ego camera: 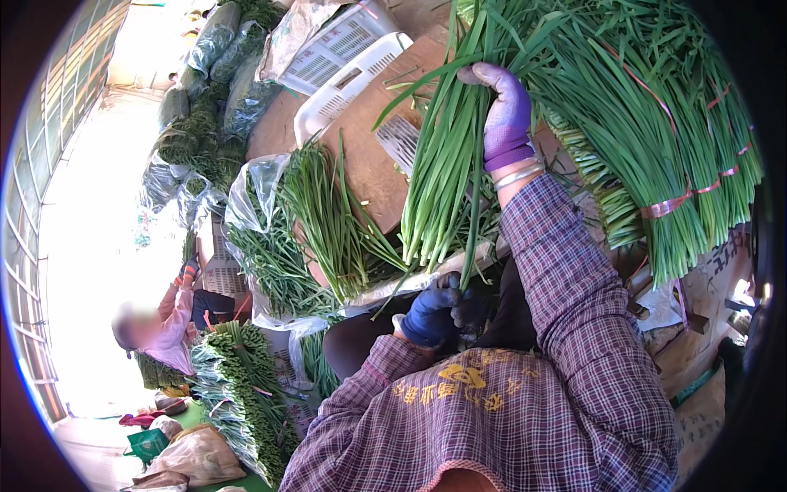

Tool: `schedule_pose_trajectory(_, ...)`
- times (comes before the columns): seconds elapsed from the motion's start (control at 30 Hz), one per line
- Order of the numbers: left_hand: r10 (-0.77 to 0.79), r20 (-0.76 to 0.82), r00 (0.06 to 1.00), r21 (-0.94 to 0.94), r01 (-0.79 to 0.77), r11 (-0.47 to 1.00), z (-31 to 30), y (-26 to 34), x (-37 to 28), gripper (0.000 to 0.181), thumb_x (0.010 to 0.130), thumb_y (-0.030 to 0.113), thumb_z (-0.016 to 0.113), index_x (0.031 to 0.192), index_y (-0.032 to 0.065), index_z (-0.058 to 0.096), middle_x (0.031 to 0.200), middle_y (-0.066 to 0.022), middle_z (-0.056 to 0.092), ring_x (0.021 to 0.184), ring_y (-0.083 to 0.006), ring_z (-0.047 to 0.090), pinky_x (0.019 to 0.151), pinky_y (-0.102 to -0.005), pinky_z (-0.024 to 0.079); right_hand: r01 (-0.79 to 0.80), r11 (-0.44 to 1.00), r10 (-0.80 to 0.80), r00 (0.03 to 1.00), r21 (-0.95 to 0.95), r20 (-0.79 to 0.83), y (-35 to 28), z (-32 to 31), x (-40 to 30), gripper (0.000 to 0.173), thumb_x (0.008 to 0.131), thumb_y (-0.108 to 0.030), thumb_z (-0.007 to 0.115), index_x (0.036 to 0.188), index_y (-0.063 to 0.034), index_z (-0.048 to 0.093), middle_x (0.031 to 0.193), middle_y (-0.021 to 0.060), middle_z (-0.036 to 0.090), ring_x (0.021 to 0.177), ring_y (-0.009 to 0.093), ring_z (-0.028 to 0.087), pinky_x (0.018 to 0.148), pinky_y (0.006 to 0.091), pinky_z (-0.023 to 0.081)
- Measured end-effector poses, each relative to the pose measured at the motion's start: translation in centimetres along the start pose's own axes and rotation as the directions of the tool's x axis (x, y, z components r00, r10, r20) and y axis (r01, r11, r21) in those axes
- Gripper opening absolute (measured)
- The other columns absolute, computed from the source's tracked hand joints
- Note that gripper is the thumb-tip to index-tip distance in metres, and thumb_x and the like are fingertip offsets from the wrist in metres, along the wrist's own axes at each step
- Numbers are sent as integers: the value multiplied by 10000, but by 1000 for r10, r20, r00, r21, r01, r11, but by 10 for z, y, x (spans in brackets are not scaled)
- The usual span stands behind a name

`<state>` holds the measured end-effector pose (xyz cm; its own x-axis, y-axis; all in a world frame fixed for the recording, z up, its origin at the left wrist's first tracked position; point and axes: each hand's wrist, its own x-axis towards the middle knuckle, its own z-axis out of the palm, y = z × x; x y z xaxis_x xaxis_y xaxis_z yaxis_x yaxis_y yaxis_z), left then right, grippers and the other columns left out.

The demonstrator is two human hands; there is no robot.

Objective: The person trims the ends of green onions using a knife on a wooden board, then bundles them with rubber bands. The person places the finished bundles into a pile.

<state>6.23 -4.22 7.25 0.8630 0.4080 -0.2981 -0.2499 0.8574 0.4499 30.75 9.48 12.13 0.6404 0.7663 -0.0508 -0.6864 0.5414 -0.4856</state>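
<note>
My right hand (507, 114), in a purple and white glove, grips a loose bunch of garlic chives (439, 172) by its leafy part, the pale stem ends pointing down towards me. Lower down, my left hand (433, 313), in a dark blue glove, is closed at the lower end of a few stalks (474, 246) that hang from the same bunch. Left of the held bunch, a smaller pile of chives (326, 227) rests against the wooden board (375, 160). Large bundles tied with pink tape (667, 206) lie at the right.
White plastic crates (335, 46) stand beyond the board. Plastic-wrapped greens (215, 37) are stacked at the upper left. Cut chives fill a clear bag (261, 190) beside the board. A co-worker (163, 332) sits at the left, near stacked green bundles (240, 393).
</note>
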Motion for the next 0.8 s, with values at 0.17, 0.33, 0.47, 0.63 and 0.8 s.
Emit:
schedule_pose_trajectory(0.17,-4,-180,984,682,128,720,-25,16,-26,166,806,181,624,759,22,613,652,-84,597,601,-213,572,597,-334,467,189,969,-183,982,-156,54,-1,-4,5,228,815,-188,567,825,11,676,829,109,689,773,202,631,785,323,504)
schedule_pose_trajectory(0.33,33,-375,927,796,340,-501,-30,-1,-45,226,823,219,651,884,1,648,759,-87,655,727,-221,634,705,-355,513,66,997,-63,995,42,-77,-15,7,2,212,808,-193,582,850,1,658,848,107,681,757,214,630,747,336,521)
schedule_pose_trajectory(0.47,130,-385,914,880,406,-247,-7,5,-41,288,843,250,645,1048,48,659,868,-102,687,791,-238,651,746,-364,519,-8,987,23,996,163,-85,-19,13,-2,233,811,-224,587,862,-5,648,834,104,667,734,235,620,733,364,523)
schedule_pose_trajectory(0.63,380,-96,920,990,49,133,5,13,-12,358,927,300,564,1194,67,611,1111,-136,655,962,-245,641,866,-376,499,-162,942,128,983,293,130,-30,13,-10,269,849,-240,542,856,3,656,868,124,690,761,242,644,755,370,524)
schedule_pose_trajectory(0.8,449,201,871,972,-233,16,20,26,29,364,938,241,554,1226,20,578,1234,-160,589,1037,-238,619,909,-362,499,-325,898,197,900,297,388,-39,33,-52,366,876,-317,500,969,-10,676,811,135,682,708,274,644,801,455,516)
